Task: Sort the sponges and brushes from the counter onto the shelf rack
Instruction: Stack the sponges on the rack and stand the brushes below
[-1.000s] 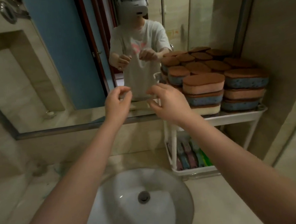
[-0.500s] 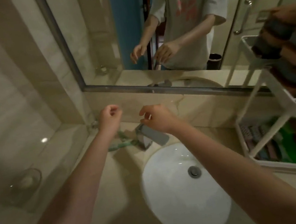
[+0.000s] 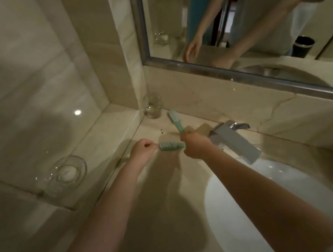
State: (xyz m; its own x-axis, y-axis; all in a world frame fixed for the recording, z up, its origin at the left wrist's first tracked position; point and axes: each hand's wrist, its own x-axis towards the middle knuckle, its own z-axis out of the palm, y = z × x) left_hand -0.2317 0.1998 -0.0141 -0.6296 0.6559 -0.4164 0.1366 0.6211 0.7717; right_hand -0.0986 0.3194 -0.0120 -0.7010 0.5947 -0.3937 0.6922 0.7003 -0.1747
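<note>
Teal brush (image 3: 175, 120) gripped in right fingers (image 3: 186, 139), left fingers (image 3: 151, 146) pinch second brush (image 3: 170, 146); dish (image 3: 81, 164) holds soap (image 3: 67, 175)

Place: a bathroom, seen at the washbasin.
Basin: a white oval basin (image 3: 272, 218) is sunk into the beige stone counter (image 3: 160, 191).
Tap: a chrome faucet (image 3: 234, 143) stands at the basin's back edge, its spout reaching over the bowl.
Mirror: a metal-framed mirror (image 3: 166, 18) hangs on the wall above the counter and reflects a black bin (image 3: 305, 47).
Walls: glossy beige marble-look tiles (image 3: 23, 71) cover them.
Toiletries: a clear glass tumbler (image 3: 152, 105) stands in the back corner, and a glass soap dish (image 3: 67, 175) holding a white bar sits on the tiled ledge to the left.
Brushes: a green brush (image 3: 175, 120) and a second green brush (image 3: 171, 146) have toothbrush-like heads.
</note>
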